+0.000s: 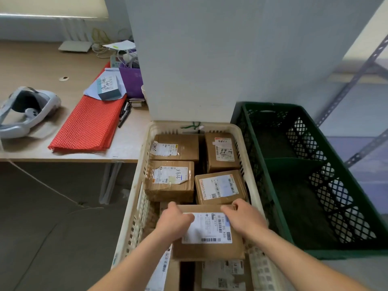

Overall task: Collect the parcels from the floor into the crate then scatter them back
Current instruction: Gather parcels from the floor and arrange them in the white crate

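Cream crate (134, 206) directly below me, far end against white pillar (189, 59). My left hand (174, 222) and right hand (244, 219) grip parcel (210, 246) at crate's near end, fingers curled over its far edge, label up. Four other parcels (170, 181) lie flat in far half. Green crate (273, 185) just beside, on right. Desk (42, 66) on left carries headset (27, 112) and red mat (88, 124).

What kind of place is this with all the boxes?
Probably a parcel sorting room or small stockroom. Labelled cardboard parcels sit in the cream crate, a green crate stands beside it, and metal shelving struts show on the right.
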Tool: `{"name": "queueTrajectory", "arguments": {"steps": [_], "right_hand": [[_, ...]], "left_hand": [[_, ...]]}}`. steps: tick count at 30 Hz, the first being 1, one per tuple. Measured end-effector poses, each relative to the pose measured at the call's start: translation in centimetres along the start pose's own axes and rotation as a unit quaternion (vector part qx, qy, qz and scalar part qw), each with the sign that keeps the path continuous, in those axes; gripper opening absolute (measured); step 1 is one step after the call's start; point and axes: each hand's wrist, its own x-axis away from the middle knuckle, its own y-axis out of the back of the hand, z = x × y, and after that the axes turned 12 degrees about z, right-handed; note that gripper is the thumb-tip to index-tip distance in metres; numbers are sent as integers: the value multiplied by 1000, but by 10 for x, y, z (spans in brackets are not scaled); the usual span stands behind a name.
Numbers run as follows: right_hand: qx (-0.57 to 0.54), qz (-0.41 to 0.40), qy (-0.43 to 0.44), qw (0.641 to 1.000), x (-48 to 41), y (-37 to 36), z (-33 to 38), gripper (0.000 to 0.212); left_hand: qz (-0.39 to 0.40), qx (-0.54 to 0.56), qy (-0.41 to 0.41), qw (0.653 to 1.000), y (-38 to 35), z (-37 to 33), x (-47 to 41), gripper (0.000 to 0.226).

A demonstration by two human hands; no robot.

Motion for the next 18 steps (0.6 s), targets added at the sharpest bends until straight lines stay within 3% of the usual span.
{"name": "queueTrajectory", "arguments": {"steps": [2,6,12,18], "right_hand": [[23,-24,-5,999,-4,14,-8,28],[66,-40,14,997,-9,18,-17,40],[152,-20,40,987,-15,-4,-15,32],[169,-21,56,984,-24,-7,-12,52]], "left_hand": [[36,89,-9,995,-15,-9,-7,49],[86,205,-22,975,-36,-18,-17,34],[104,216,-41,970,-40,-27,-25,34],[115,152,-60,980,-34,-29,-28,48]]}}
